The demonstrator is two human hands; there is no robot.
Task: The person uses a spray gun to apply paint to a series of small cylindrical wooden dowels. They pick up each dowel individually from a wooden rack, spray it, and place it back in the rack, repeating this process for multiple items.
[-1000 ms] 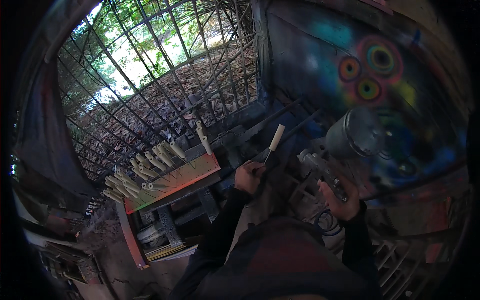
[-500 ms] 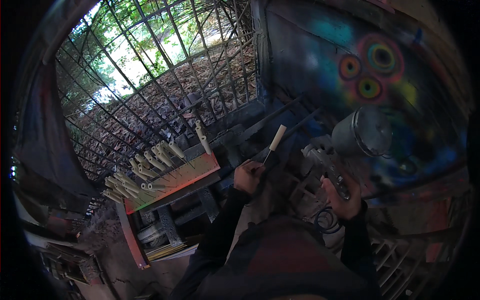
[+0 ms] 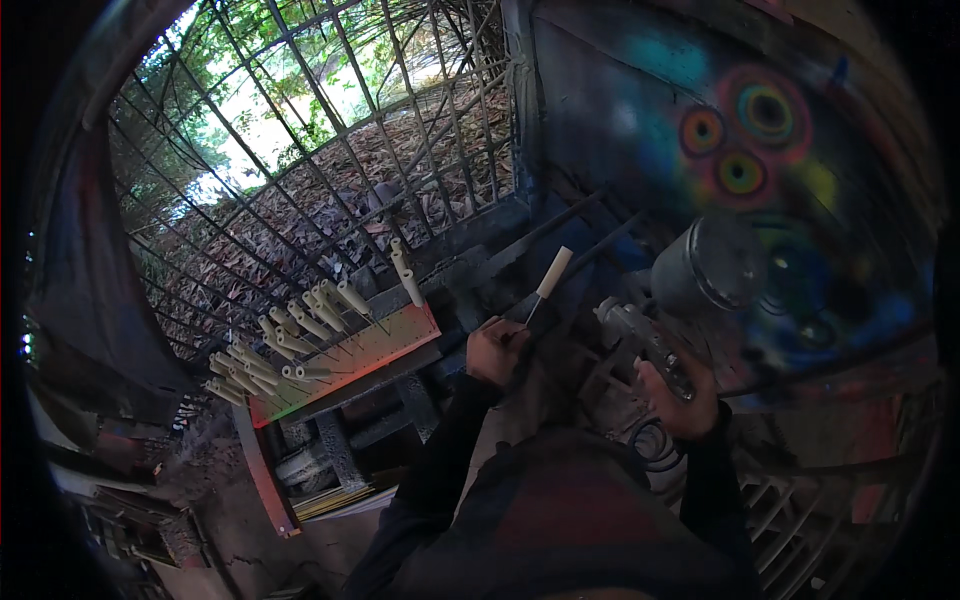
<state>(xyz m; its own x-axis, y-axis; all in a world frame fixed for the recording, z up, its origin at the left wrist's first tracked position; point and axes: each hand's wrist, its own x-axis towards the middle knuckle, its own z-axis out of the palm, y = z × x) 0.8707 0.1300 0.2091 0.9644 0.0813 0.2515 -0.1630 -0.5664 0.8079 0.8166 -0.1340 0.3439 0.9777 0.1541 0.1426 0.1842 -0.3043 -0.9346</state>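
Between its fingers my left hand (image 3: 495, 350) pinches a thin stick, with a cream-coloured cylinder (image 3: 555, 272) on its upper end, tilted to the right. My right hand (image 3: 685, 392) is wrapped round the handle of a spray gun (image 3: 640, 335), which carries a grey round paint cup (image 3: 705, 265) on top. The gun's front end points toward the cylinder, apart from it. Left of my left hand, several similar cream cylinders (image 3: 310, 325) stand on thin sticks in a perforated board (image 3: 375, 355) stained orange, yellow and green.
A metal grille (image 3: 340, 110) closes the far side, with dry leaves beyond it. On the right stands a dark panel (image 3: 610, 130) with bright sprayed rings. A coiled hose (image 3: 652, 445) hangs below my right hand. Dark bars of a frame (image 3: 345, 455) lie under the board.
The spray gun and its cup have shifted slightly left, nearer the cylinder, and my right hand's fingers have moved on the gun. My left hand and the cylinder have barely moved.
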